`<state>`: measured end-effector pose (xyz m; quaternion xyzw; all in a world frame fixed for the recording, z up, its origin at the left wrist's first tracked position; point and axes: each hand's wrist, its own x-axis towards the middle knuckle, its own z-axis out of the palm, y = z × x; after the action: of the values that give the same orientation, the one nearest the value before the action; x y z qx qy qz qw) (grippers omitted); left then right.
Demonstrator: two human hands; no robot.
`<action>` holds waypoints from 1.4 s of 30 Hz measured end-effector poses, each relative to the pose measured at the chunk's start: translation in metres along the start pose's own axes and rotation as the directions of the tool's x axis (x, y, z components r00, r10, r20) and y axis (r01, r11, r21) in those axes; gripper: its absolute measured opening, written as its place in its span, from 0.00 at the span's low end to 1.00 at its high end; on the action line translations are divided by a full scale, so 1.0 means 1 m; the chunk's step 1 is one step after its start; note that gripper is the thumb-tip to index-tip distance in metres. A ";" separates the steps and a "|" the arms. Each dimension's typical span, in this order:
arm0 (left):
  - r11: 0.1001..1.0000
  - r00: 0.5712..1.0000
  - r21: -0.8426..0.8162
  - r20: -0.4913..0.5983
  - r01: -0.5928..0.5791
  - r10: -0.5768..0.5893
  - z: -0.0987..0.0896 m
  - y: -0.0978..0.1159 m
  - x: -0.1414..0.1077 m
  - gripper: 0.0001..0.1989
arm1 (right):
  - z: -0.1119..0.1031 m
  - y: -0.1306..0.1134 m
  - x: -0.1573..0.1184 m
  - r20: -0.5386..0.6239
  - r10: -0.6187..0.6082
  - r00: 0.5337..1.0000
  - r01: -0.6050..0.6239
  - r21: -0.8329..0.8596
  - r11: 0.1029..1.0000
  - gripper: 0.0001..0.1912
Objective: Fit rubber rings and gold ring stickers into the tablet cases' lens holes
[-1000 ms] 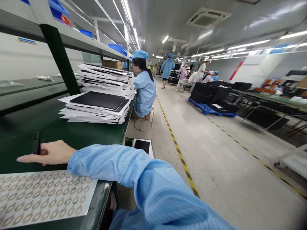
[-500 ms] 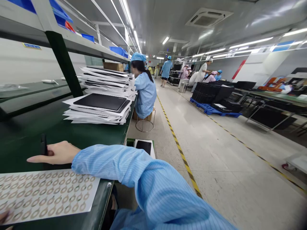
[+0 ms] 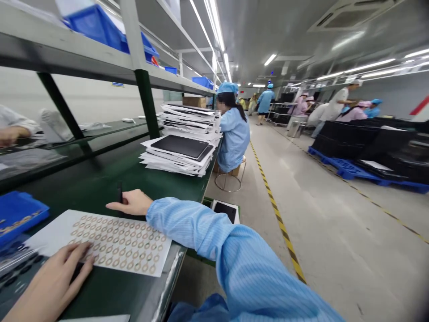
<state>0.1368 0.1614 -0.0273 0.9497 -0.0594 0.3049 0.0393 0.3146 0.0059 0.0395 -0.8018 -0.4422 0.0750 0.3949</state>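
A white sheet (image 3: 151, 243) with rows of small tan rings lies flat on the green bench. My left hand (image 3: 50, 284) rests over its near left part, fingers stretched and spread, fingertips touching the rings. Past the far edge of the sheet, my right hand (image 3: 136, 202) is closed around a slim black object (image 3: 119, 192) that stands upright from the fist. Its kind cannot be made out, and its lower part is hidden by the hand. A blue tray (image 3: 23, 208) with loose tan rings sits to the left of the sheet.
Stacks of white sheets (image 3: 167, 167) with black panels on top stand farther along the bench, under a shelf (image 3: 100, 67). Left of my hand lie clear plastic strips with black rings (image 3: 20, 273). A co-worker in blue (image 3: 234, 134) sits on a stool beyond.
The view has swung left, bringing the blue tray and my whole left hand into sight. My right hand keeps its grip on the black object beyond the sheet.
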 end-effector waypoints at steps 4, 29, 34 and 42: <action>0.995 0.998 0.070 0.002 0.065 -0.065 0.001 0.010 0.002 0.21 | 0.004 0.005 0.002 -0.032 -0.027 0.999 0.028 0.021 0.999 0.22; 0.982 0.992 0.156 0.050 0.103 -0.112 0.000 0.016 0.001 0.22 | -0.013 -0.046 0.012 0.102 -0.171 0.980 0.162 0.090 0.983 0.22; 0.983 0.994 0.162 0.054 0.082 -0.091 -0.005 0.019 0.003 0.20 | 0.011 -0.069 0.035 0.251 0.044 0.967 -0.120 0.300 0.946 0.24; 0.983 0.991 0.170 0.107 0.067 -0.086 -0.013 0.027 0.007 0.19 | 0.054 -0.050 0.037 0.151 0.141 0.978 -0.192 0.410 0.892 0.25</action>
<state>0.1310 0.1354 -0.0121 0.9670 0.0007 0.2526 -0.0319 0.2788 0.0798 0.0467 -0.7265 -0.3674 0.2495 0.5244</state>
